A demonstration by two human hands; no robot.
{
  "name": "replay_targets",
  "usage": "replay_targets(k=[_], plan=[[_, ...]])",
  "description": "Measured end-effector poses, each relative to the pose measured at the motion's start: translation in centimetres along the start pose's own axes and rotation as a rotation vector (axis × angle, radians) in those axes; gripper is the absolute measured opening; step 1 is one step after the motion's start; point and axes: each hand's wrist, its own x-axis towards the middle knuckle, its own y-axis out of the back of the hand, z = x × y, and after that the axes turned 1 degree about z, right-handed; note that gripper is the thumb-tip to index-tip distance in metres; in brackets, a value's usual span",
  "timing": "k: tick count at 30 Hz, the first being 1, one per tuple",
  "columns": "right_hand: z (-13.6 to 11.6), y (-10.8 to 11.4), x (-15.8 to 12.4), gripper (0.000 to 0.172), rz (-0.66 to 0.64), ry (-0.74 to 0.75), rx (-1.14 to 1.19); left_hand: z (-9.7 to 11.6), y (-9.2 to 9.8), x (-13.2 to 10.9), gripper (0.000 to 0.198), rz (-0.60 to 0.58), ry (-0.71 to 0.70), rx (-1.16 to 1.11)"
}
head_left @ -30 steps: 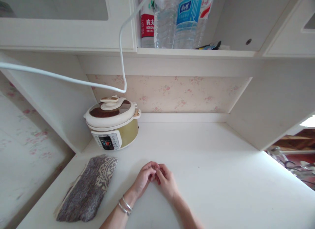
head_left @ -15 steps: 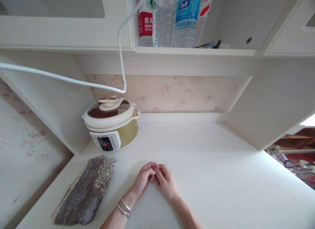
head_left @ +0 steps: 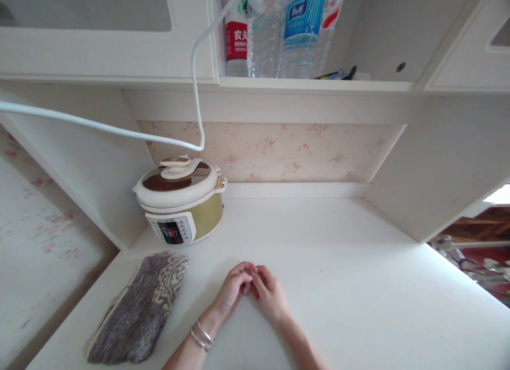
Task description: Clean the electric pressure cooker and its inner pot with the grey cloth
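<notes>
My left hand [head_left: 233,287] and my right hand [head_left: 271,293] rest on the white countertop [head_left: 338,274], fingertips touching each other. Both have their fingers curled in, and nothing shows inside them. Two silver bangles sit on my left wrist. A folded grey patterned cloth [head_left: 137,306] lies flat to the left of my left hand. Behind it, at the back left of the counter, stands a gold and white electric pressure cooker [head_left: 179,200] with its lid on.
A white cable [head_left: 195,94] hangs across from the left and loops up past the shelf above. Several plastic water bottles [head_left: 279,30] stand on that upper shelf. White cabinet walls close the counter on left and right.
</notes>
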Motion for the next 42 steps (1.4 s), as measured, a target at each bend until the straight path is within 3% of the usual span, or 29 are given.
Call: replay_targets(k=[42], plan=[[-0.18,-0.02,-0.13,0.034,-0.021,0.014,-0.036,0.35,-0.54,-0.13,0.019,0.045,0.004,-0.028]])
